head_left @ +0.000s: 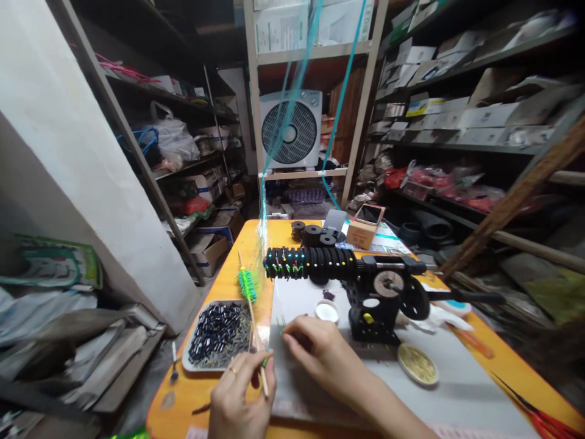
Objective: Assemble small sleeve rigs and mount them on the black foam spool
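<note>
My left hand (244, 393), low in the middle of the head view, is closed around a thin wooden stick (253, 314). Bright green and blue material (247, 285) is wrapped near the stick's far end, and a small green bit shows at my fingers. To its right, my right hand (322, 350) has its fingertips pinched together. Faint green strands show just beyond them; what the pinch holds is too small to tell. Ahead of both hands, a black device (372, 305) carries a horizontal rod (315, 263) lined with black rings and small coloured beads.
A tray (197, 369) of dark, shiny small pieces sits left. A white dish (326, 312) and a gold-filled dish (428, 383) stand near the device. Black spools (313, 235) and a cardboard box (362, 235) lie behind. Blue strands (338, 110) hang before a fan (290, 131).
</note>
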`<action>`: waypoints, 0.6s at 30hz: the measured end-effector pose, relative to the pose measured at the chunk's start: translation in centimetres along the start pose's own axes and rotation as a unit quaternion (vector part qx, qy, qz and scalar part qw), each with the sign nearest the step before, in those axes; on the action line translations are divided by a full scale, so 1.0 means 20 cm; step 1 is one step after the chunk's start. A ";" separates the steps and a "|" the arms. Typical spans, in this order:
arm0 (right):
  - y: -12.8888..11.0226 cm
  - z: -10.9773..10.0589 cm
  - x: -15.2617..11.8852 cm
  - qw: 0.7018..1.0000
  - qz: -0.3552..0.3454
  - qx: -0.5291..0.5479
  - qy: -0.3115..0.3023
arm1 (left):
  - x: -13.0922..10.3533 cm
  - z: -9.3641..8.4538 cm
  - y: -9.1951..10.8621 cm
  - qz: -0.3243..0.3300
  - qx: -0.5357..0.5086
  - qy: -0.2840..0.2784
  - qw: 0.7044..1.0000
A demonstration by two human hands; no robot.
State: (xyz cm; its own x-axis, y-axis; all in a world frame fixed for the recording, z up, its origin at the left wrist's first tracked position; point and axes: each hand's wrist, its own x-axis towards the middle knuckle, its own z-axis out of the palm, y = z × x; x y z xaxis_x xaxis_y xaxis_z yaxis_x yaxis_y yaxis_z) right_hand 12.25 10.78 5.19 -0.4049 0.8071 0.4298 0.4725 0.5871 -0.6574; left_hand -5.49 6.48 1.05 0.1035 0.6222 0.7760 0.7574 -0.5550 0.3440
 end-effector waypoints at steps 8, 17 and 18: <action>0.01 -0.01 -0.01 1.000 0.006 0.000 0.000 | -0.14 0.01 0.02 -0.337 -0.303 -0.109 0.885; 0.03 0.02 0.00 1.000 -0.002 0.003 -0.015 | 0.05 -0.07 0.04 -0.342 -0.227 -0.183 0.893; 0.03 0.02 0.00 1.000 -0.003 0.000 -0.018 | 0.06 -0.07 0.03 -0.323 -0.197 -0.189 0.906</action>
State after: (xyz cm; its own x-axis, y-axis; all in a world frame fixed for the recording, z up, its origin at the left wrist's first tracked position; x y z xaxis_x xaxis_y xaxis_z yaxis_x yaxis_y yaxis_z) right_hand 12.26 11.06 4.59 -0.4345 0.8014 0.4112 0.4696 0.5911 -0.6558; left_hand -5.74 6.18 2.99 -0.0088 0.9908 0.1350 0.4581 -0.1160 0.8813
